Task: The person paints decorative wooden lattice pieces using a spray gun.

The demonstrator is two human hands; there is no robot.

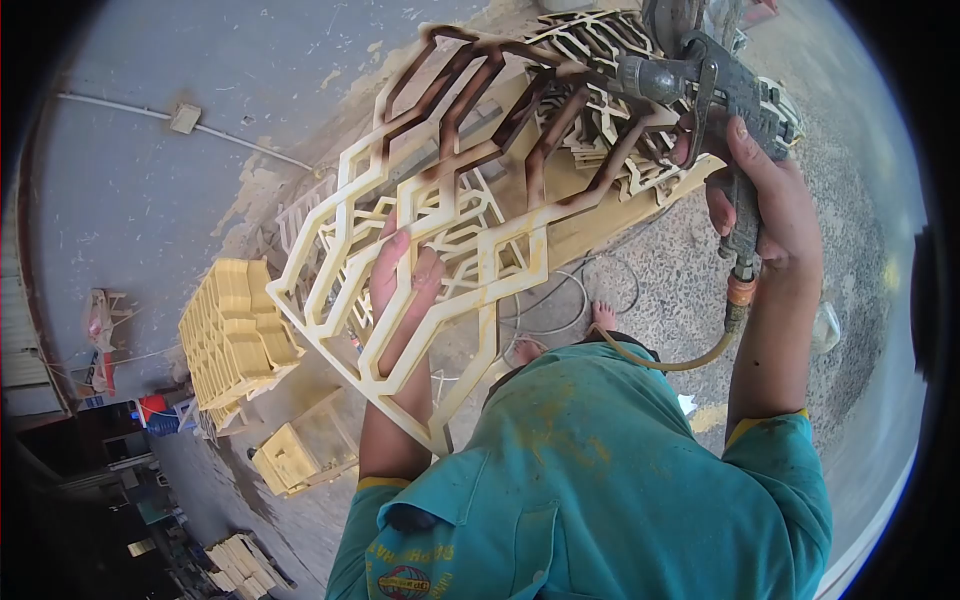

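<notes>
A pale openwork lattice panel (440, 215) is held up in front of me, its upper end coated dark brown and its lower end still cream. My left hand (403, 275) grips the panel around its slats near the middle, fingers showing between the bars. In my right hand (765, 195) is a spray gun (735, 100), its handle wrapped by my fingers. The gun's nozzle end points left, close to the browned top of the panel. A yellowish hose (690, 362) runs from the base of the gun's handle down toward my waist.
More lattice pieces (590, 40), some dark, are stacked on a board (580, 225) beyond the panel. Yellowish wooden frames (238, 335) stand on the left, with a smaller wooden piece (290, 460) below. A hose (550, 325) loops on the floor near my bare feet.
</notes>
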